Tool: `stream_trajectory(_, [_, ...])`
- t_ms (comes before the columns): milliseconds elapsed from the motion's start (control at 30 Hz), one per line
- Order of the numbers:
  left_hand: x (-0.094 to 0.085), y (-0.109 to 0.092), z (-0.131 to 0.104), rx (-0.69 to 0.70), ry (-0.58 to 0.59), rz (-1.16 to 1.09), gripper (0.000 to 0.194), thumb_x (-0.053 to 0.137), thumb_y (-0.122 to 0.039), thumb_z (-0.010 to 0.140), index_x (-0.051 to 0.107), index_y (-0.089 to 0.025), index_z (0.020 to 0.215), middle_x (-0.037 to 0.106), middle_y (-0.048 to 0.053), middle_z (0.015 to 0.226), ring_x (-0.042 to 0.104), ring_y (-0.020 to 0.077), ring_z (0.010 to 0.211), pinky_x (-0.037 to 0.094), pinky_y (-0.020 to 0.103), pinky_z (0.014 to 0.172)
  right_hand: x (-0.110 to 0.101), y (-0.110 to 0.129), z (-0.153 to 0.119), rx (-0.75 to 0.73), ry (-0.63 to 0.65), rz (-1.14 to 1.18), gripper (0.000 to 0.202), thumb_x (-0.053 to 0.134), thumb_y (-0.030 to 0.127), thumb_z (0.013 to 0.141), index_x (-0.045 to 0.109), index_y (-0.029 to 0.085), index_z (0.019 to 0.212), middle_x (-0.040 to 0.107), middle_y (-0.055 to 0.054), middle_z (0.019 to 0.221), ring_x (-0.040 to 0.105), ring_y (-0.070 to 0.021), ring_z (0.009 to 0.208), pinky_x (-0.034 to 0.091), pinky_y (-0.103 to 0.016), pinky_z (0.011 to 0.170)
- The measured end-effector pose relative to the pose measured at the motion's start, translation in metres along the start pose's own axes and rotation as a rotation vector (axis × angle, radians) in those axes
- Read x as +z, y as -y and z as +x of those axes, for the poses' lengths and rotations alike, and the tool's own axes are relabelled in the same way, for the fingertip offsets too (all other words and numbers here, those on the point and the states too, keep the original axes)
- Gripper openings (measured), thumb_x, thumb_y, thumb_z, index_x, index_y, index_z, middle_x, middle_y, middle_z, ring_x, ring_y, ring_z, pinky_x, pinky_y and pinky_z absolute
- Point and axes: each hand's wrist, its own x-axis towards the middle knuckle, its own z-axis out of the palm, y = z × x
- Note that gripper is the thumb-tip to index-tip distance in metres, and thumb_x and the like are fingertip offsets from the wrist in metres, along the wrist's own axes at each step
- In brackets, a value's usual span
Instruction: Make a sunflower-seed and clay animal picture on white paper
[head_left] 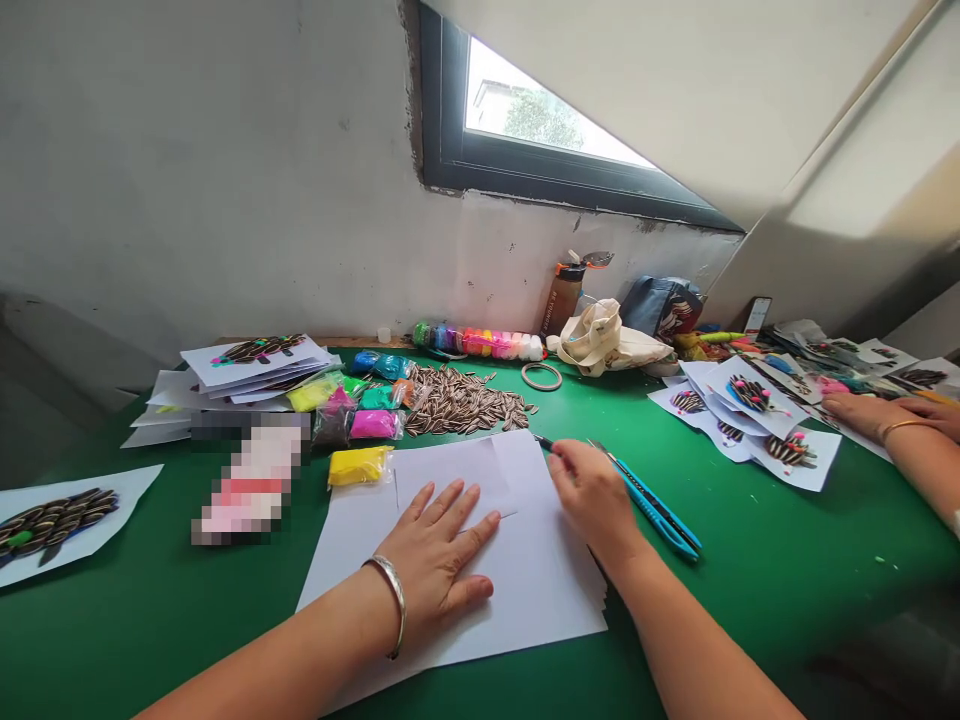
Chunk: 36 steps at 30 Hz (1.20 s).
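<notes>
My left hand (450,560), a silver bangle on its wrist, lies flat with fingers spread on white paper (540,590). Beneath its fingertips is a smaller white sheet (450,475) on top of the larger one. At the paper's right edge, my right hand (596,495) is closed around a thin dark pen-like tool (543,441), mostly hidden by the fingers. Just right of that hand lies a long turquoise tool (667,525) with dark parts. A yellow packet of clay (360,466) rests at the paper's upper left corner.
Sunflower seeds (469,400) lie heaped behind the paper, beside several coloured packets (379,424) and a tape roll (541,376). Seed-decorated sheets (255,360) are stacked left; others (750,390) lie right, near another person's hands (862,415). A bottle (562,295) stands by the wall.
</notes>
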Motion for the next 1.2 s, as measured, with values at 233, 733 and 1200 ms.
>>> stream_trajectory(233, [-0.004,0.004,0.003,-0.025,0.048,0.006,0.074,0.025,-0.071,0.093,0.024,-0.029,0.153,0.021,0.009,0.160,0.015,0.0330,0.148,0.008,0.056,0.118,-0.030,-0.076,-0.014,0.485,0.227,-0.336,0.048,0.042,0.047,0.090,0.061,0.020,0.124,0.063,-0.014,0.125,0.055,-0.0355,0.112,0.044,-0.048,0.086])
stream_trajectory(733, [-0.004,0.004,0.005,-0.023,0.050,0.018,0.074,0.024,-0.070,0.093,0.026,-0.027,0.153,0.019,0.010,0.160,0.014,0.0344,0.148,0.008,0.059,0.117,-0.028,-0.022,-0.040,-0.198,0.139,0.003,0.034,0.044,0.027,0.097,0.059,0.020,0.126,0.061,-0.012,0.119,0.059,-0.0231,0.109,0.051,-0.036,0.093])
stream_trajectory(1200, [-0.013,-0.001,0.006,-0.049,0.116,0.010,0.073,0.029,-0.067,0.093,0.026,-0.026,0.153,0.016,0.010,0.161,0.011,0.0346,0.149,0.007,0.060,0.117,-0.027,-0.009,-0.053,-0.222,0.247,-0.076,0.033,0.055,0.016,0.090,0.065,0.018,0.122,0.065,-0.012,0.110,0.063,-0.0252,0.099,0.057,-0.040,0.084])
